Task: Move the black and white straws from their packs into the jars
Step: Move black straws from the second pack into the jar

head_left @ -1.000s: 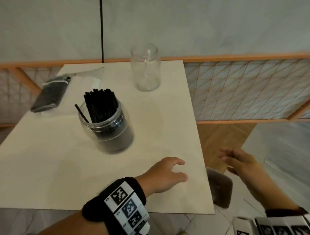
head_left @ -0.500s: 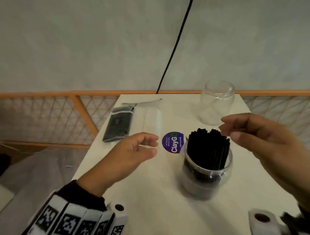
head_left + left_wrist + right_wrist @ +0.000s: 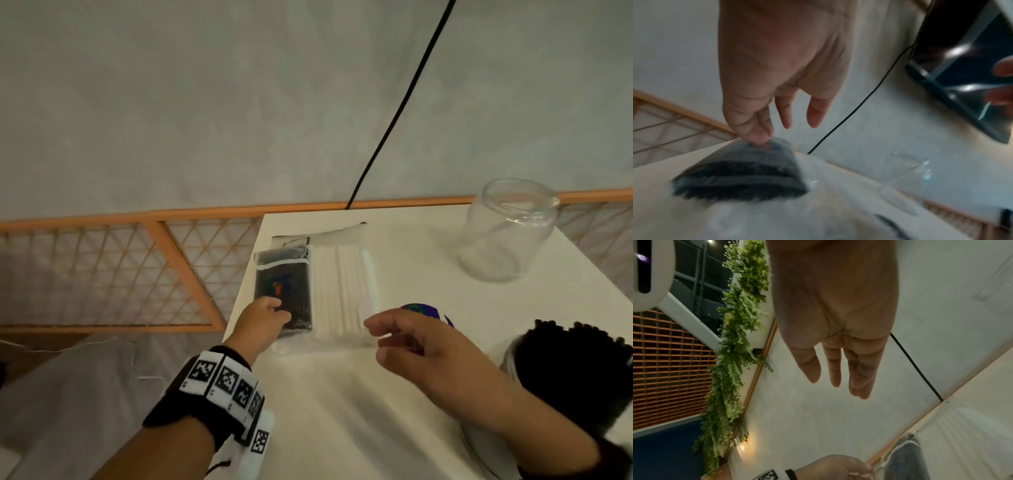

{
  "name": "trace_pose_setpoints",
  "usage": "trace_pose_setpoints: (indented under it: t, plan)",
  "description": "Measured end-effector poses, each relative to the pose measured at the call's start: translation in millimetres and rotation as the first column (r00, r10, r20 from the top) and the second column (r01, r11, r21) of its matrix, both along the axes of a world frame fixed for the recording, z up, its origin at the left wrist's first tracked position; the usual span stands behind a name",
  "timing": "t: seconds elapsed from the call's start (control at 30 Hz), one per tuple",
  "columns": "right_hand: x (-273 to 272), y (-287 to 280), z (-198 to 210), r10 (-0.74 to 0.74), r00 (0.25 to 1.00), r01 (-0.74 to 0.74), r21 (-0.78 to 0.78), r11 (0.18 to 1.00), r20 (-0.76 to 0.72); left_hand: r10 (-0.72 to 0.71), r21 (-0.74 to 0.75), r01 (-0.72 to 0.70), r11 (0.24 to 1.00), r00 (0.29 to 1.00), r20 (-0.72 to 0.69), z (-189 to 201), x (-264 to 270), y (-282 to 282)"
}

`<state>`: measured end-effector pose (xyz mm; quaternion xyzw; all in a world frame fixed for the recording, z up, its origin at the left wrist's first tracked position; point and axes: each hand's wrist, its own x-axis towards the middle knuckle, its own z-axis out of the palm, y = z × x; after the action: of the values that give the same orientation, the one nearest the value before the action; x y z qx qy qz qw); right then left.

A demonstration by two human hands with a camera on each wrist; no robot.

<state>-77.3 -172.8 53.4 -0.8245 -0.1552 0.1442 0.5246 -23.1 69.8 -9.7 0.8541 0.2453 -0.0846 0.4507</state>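
Observation:
A pack of black straws (image 3: 284, 284) lies at the table's far left edge, with a clear pack of white straws (image 3: 342, 284) right beside it. My left hand (image 3: 279, 310) reaches the black pack's near end. In the left wrist view its thumb and forefinger tips (image 3: 764, 136) rest on the black pack (image 3: 740, 175), the other fingers straight. My right hand (image 3: 376, 334) hovers over the white pack's near end with loose fingers, holding nothing. An empty glass jar (image 3: 507, 233) stands at the far right. A jar full of black straws (image 3: 575, 373) stands at the near right.
A round purple sticker (image 3: 421, 310) shows just beyond my right hand. The white table (image 3: 342, 411) ends close to the left of the black pack. An orange lattice railing (image 3: 120, 274) runs behind and to the left. A black cable (image 3: 394, 120) hangs down the grey wall.
The view has swung left toward the packs. My left hand went forward and came down on the black pack. My right hand moved left from above the full jar to over the white pack.

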Motion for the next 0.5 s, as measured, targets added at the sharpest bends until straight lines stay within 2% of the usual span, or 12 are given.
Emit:
trace_pose_setpoints:
  t: [0.17,0.37,0.5]
  plan:
    - [20,17,-29,-0.116,0.993,0.116,-0.06,0.991,0.006,0.163,0.122,-0.163,0.979,0.987,0.006,-41,39,26]
    - [27,26,-59,-0.145,0.987,0.131,-0.176,0.976,-0.07,0.171,0.033,-0.17,0.985,0.985,-0.027,-71,61,37]
    - [31,28,-68,-0.162,0.981,0.138,-0.195,0.971,-0.11,0.207,-0.003,-0.208,0.978,0.974,-0.096,-77,76,51]
